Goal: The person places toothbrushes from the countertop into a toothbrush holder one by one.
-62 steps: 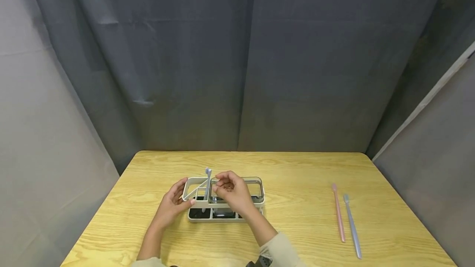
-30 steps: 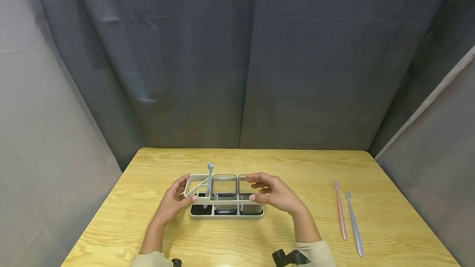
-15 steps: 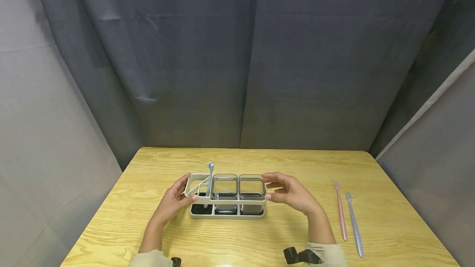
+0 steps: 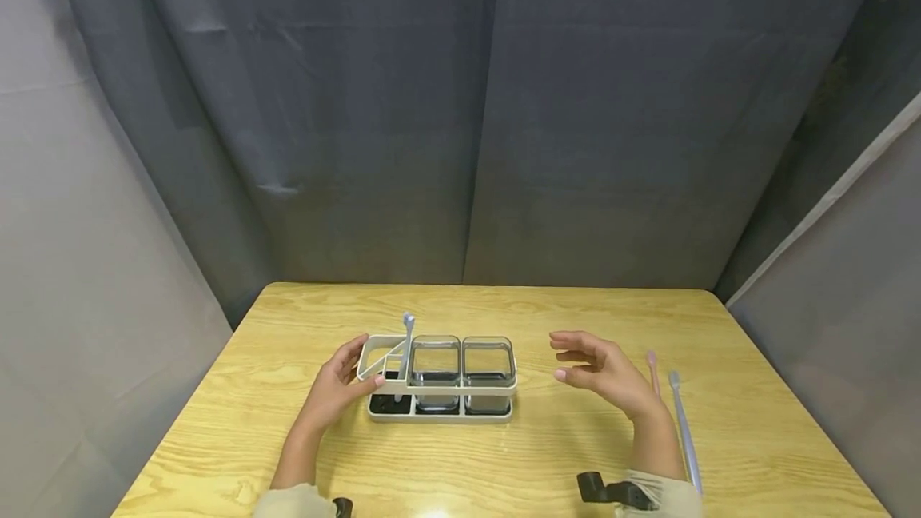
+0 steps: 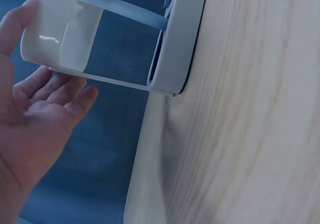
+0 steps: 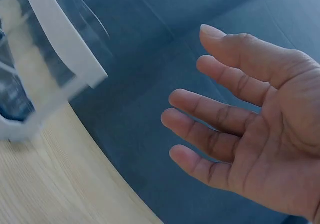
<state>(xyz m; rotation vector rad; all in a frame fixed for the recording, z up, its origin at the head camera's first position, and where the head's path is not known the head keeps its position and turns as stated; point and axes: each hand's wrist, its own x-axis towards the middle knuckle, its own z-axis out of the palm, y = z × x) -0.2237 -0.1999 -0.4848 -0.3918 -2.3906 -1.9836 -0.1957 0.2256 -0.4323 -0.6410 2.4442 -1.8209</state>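
A white two-tier toothbrush holder (image 4: 460, 392) stands left of centre on the table. My left hand (image 4: 338, 384) grips its left end, thumb in front and fingers round the side; the left wrist view shows the thumb on the upper frame (image 5: 47, 26). A pale blue toothbrush (image 4: 408, 338) stands upright, bristles up, in the small divided section. Two clear square cups (image 4: 436, 404) fill the middle and right sections. To the right, my right hand (image 4: 600, 370) hovers with loosely bent fingers and nothing in it, apart from the holder (image 6: 62, 39).
On the right side of the wooden table (image 4: 288, 318) lie a pink toothbrush (image 4: 652, 370), partly hidden by the right arm, and a blue-grey toothbrush (image 4: 686, 430). Grey curtains (image 4: 374, 142) hang behind the table and at its sides.
My right hand has moved rightward, from near the upright toothbrush, past the cups, and away from the holder. My left hand stays at the holder's left end.
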